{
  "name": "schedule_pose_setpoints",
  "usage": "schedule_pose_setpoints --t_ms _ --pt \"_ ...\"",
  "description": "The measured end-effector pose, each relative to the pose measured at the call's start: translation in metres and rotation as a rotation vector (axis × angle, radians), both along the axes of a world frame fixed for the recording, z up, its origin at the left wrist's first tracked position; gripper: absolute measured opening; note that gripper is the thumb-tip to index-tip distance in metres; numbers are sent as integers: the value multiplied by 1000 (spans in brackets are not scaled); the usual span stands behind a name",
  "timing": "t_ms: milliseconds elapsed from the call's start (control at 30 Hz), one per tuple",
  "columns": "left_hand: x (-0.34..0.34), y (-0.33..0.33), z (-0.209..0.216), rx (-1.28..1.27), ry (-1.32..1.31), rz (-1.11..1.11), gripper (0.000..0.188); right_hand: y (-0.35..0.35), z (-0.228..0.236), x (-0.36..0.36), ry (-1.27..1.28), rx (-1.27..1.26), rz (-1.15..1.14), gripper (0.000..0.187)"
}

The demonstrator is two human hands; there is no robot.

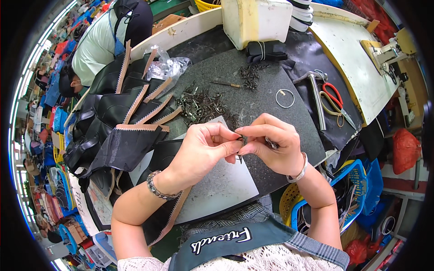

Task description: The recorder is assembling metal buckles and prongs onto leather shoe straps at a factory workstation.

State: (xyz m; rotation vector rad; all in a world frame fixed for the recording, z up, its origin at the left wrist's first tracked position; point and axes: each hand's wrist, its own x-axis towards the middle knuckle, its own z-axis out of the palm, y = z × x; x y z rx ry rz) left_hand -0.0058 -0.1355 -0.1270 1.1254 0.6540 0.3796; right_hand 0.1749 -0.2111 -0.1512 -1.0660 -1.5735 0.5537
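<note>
Two hands meet over the near half of the dark surface (304, 135), thumb and fingertips of each drawn together on one small dark piece (244, 140). The left hand (205, 147) pinches it from the left, fingers curled; the right hand (276, 140) pinches it from the right, and something dark also shows among its bent fingers, though it is too small and shaded to make out. The piece is held above a pale sheet (226, 183), which lies along the surface's near edge.

Beyond the left hand, toward the middle of the surface, spreads a tangled pile (199, 105) of small dark parts. A thin tool (221, 83) lies farther off, with a smaller pile (251, 77) just to its right. A roll (267, 51) of black material sits near the far edge, before a white box (266, 22).

Toward the right edge are a metal ring (294, 98), a hammer (317, 106) and red-handled scissors (342, 111). Black leather pieces (108, 110) with brown zigzag strips heap along the left edge, a clear bag (168, 68) beside them.
</note>
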Motion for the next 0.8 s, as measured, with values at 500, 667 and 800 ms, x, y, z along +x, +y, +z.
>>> schedule_pose_setpoints --t_ms 500,667,800 --pt "18 16 -6 35 29 -20 14 18 -7 7 -12 68 -111 12" --pt "23 86 -43 1060 445 79 28 72 -21 33 -175 44 -521 7" --pt "34 105 -50 1070 565 -82 19 98 -35 51 -208 15 -645 12"
